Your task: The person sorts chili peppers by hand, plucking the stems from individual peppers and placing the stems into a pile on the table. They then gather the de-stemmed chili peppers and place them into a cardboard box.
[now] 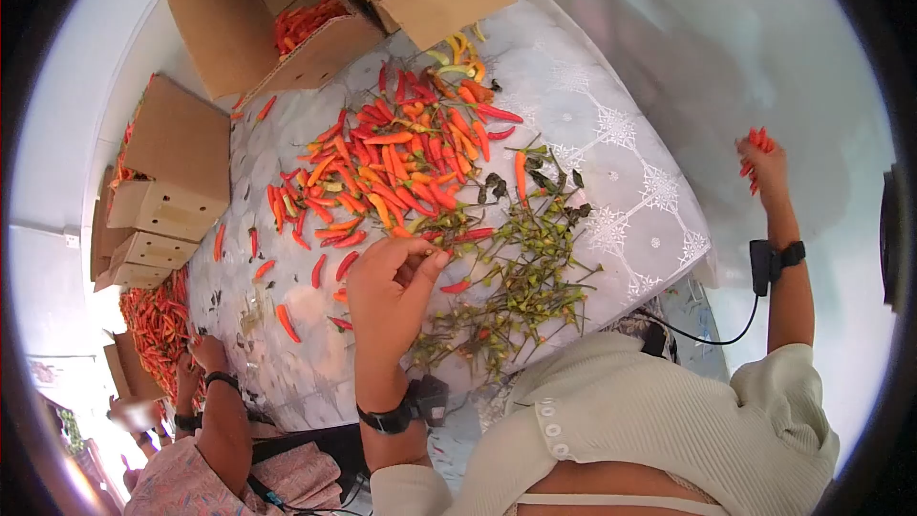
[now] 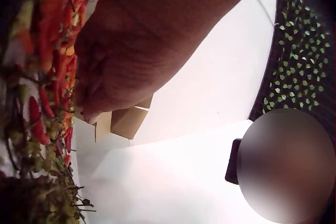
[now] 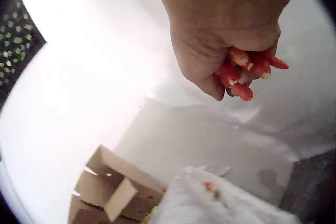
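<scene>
My left hand (image 1: 390, 291) hovers over the table with fingers curled and thumb close to the fingertips, at the edge between the chili peppers (image 1: 392, 148) and a heap of green chili stems (image 1: 521, 287). In the left wrist view the same hand (image 2: 121, 61) hides its fingertips, so I cannot tell whether it pinches anything. Out to the right, beyond the table edge, my right hand (image 1: 767, 170) grips a bunch of red chili peppers (image 3: 241, 71). Their pale, stemless ends poke out of the fist in the right wrist view.
Open cardboard boxes (image 1: 224, 33) with red chilies inside stand at the table's far side, and more boxes (image 1: 177, 172) sit at the left. Another person's hand (image 1: 208, 354) works by a big chili heap (image 1: 153, 315). A cable (image 1: 712, 340) hangs from my right wrist.
</scene>
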`<state>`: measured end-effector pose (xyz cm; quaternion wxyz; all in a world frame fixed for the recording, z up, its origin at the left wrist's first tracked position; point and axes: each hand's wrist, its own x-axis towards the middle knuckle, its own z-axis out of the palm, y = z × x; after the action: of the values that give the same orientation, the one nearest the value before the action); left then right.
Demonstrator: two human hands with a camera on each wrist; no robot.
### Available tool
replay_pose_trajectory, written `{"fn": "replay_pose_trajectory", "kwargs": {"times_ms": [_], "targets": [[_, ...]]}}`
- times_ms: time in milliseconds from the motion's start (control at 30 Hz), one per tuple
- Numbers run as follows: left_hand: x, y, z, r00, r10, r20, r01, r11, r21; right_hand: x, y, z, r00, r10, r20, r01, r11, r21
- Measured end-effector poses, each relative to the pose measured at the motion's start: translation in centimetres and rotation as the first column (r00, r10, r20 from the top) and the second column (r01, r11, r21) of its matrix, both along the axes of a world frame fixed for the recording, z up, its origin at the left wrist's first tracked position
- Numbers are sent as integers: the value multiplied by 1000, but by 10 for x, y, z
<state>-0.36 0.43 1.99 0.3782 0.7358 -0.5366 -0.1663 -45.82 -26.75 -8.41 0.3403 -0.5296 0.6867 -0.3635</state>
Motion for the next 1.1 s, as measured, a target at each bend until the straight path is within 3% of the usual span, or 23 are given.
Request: {"fn": "replay_pose_trajectory", "kwargs": {"times_ms": [67,167,233,333,433,533,600,700,767,867,967,1100], "targets": [[0,1,3,999,30,-25,-28,998,51,25,-5,42,997,29,73,-20,992,-121],[0,1,5,997,56,-57,-51,996,77,88,7,100,931,217,292,-158,965,-211],[2,1,1,997,51,-63,-46,996,75,142,26,128,858,337,388,-252,934,-254],[-2,-3,-3,976,37,-215,-52,997,-65,214,60,146,693,549,467,-484,835,-263],[12,0,-3,994,98,-46,-102,990,-95,272,95,145,490,685,540,-740,654,-158],[32,8,1,930,306,204,-288,951,-113,309,119,135,339,690,640,-874,483,-57],[38,11,2,863,388,324,-365,922,-131,325,121,117,303,674,674,-871,483,-92],[51,18,-13,827,290,481,-330,944,-1,339,118,95,336,684,648,-843,525,-117],[47,14,-10,870,265,416,-332,938,97,335,116,86,408,671,619,-835,548,-44],[44,10,-15,913,203,353,-274,947,164,346,116,46,343,739,580,-735,596,-324],[43,10,-16,967,120,224,-162,970,179,338,120,68,361,699,618,-815,558,-155],[35,10,1,999,6,-39,1,981,192,341,116,59,358,736,574,-802,558,-215]]}}
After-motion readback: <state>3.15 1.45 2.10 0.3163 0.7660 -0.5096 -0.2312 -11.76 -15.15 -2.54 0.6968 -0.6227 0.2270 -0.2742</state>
